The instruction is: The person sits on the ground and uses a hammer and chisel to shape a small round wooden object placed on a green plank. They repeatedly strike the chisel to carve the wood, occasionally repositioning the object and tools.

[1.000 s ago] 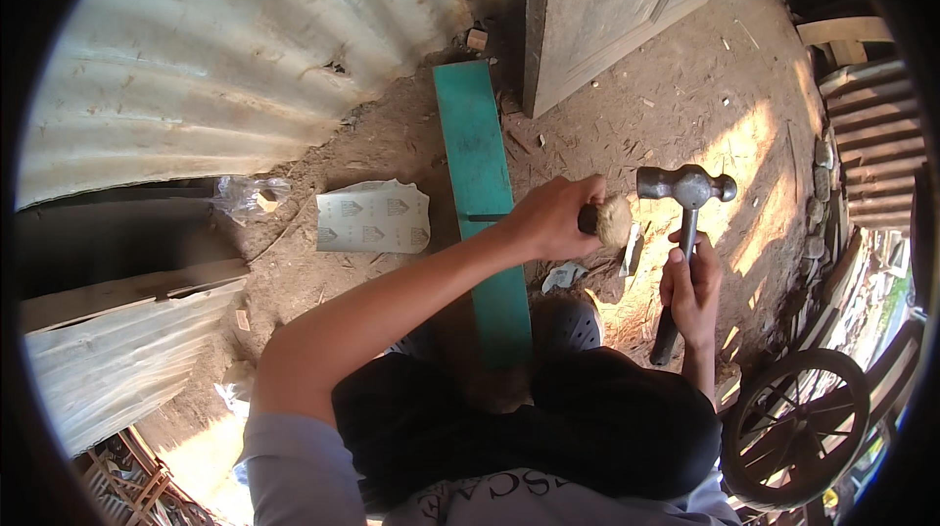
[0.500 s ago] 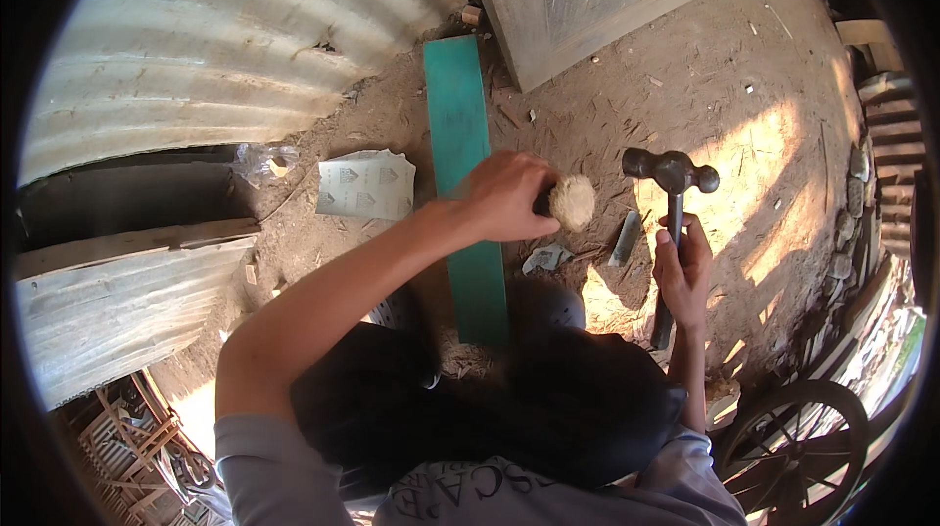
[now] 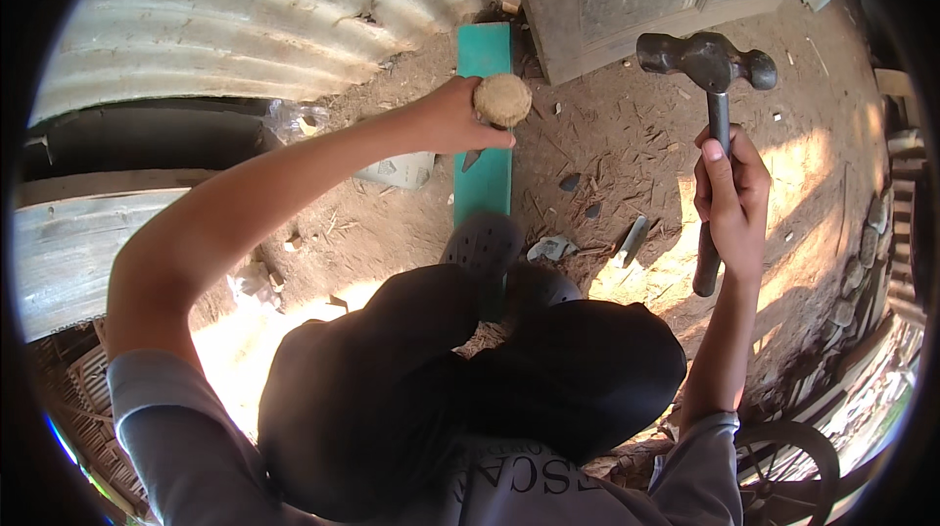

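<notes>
My left hand (image 3: 455,117) is closed around a chisel (image 3: 502,100), its round, frayed tan butt end facing up. A pointed bit of its dark blade shows below my fingers, over a long green board (image 3: 484,44) on the ground. Whether the blade touches the board I cannot tell. On the right, my right hand (image 3: 732,188) grips a ball-peen hammer (image 3: 713,61) by its dark handle. The head is raised, well apart from the chisel. My shoe (image 3: 484,240) rests on the near part of the board, and my knees cover its near end.
A panelled wooden door (image 3: 627,2) leans beyond the board. Corrugated metal sheeting (image 3: 264,26) stands at the left. A printed sheet (image 3: 401,169) lies partly under my left arm. On the dirt floor are wood chips and a flat grey strip (image 3: 632,241). A spoked wheel (image 3: 788,467) stands at lower right.
My left hand has carried the chisel farther away over the board. The hammer has risen higher at the right. My shoe has come onto the board.
</notes>
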Available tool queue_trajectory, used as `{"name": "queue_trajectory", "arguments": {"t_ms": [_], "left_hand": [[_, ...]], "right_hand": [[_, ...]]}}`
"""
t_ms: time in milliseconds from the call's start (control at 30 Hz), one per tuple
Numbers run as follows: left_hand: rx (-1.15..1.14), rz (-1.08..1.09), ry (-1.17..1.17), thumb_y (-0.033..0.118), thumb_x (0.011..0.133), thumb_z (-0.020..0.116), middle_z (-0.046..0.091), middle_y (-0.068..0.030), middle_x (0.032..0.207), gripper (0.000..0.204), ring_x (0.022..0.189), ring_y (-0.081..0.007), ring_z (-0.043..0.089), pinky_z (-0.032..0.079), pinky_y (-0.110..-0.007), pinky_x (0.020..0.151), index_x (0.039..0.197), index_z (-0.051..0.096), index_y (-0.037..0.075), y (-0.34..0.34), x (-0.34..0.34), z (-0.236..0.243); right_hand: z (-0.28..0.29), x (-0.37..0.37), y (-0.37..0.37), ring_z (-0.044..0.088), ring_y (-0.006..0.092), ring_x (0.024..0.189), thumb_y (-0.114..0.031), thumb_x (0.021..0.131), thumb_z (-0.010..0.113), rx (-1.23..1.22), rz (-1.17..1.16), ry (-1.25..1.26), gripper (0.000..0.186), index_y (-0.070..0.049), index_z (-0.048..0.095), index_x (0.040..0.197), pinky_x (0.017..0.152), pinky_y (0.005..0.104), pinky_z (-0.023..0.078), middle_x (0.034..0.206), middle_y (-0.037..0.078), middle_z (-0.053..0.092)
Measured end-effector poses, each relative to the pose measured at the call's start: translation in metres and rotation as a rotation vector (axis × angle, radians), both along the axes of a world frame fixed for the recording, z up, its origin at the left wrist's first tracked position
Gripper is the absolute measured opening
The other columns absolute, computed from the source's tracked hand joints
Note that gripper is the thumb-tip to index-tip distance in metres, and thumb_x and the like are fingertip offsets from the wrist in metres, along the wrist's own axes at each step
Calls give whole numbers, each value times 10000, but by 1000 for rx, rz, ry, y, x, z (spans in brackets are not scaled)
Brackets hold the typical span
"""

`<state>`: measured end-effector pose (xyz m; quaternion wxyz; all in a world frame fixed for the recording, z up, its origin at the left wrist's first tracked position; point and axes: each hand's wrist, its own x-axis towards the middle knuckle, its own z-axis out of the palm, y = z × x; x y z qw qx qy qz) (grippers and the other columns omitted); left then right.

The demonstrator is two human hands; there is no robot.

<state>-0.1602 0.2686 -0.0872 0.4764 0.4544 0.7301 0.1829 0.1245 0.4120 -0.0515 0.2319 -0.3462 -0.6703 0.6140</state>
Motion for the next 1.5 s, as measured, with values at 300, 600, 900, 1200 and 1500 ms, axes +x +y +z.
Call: {"name": "queue_trajectory", "arguments": {"t_ms": [300, 600, 900, 1200, 1500], "left_hand": [[217, -148, -208, 201, 735, 742, 691, -174, 854, 400, 790, -231, 676, 520, -358, 729, 1054, 640, -18, 19, 50, -62], [413, -233, -91, 217, 688, 714, 622, -158, 708, 271, 721, -377, 623, 475, -468, 640, 880, 614, 53, 16, 99, -91], [285, -336, 36, 223, 681, 687, 621, -135, 754, 297, 787, -352, 631, 486, -467, 674, 918, 580, 79, 41, 107, -81], [472, -135, 19, 230, 675, 690, 606, -158, 705, 362, 701, -377, 625, 482, -487, 634, 946, 531, 52, 61, 79, -84], [497, -219, 35, 245, 682, 739, 607, -134, 715, 384, 707, -359, 624, 467, -453, 615, 959, 528, 83, 55, 40, -75]], "right_hand": [[46, 0, 30, 344, 37, 635, -162, 959, 582, 158, 52, -218, 166, -19, 550, 882, 557, 227, 292, 661, -58, 404], [2, -29, 62, 396, 73, 500, -111, 904, 652, 290, 245, -205, 182, -16, 543, 793, 438, 272, 307, 589, 5, 445], [21, -3, 29, 418, 112, 586, -122, 956, 568, 27, 40, -320, 190, -3, 474, 841, 518, 297, 366, 628, 70, 439], [17, -22, 29, 414, 104, 600, -169, 964, 546, -169, -60, -415, 220, -11, 474, 828, 541, 301, 377, 641, 45, 447], [37, -42, 29, 404, 153, 605, -158, 952, 563, 3, 25, -563, 207, -7, 468, 849, 550, 340, 385, 641, 100, 437]]}}
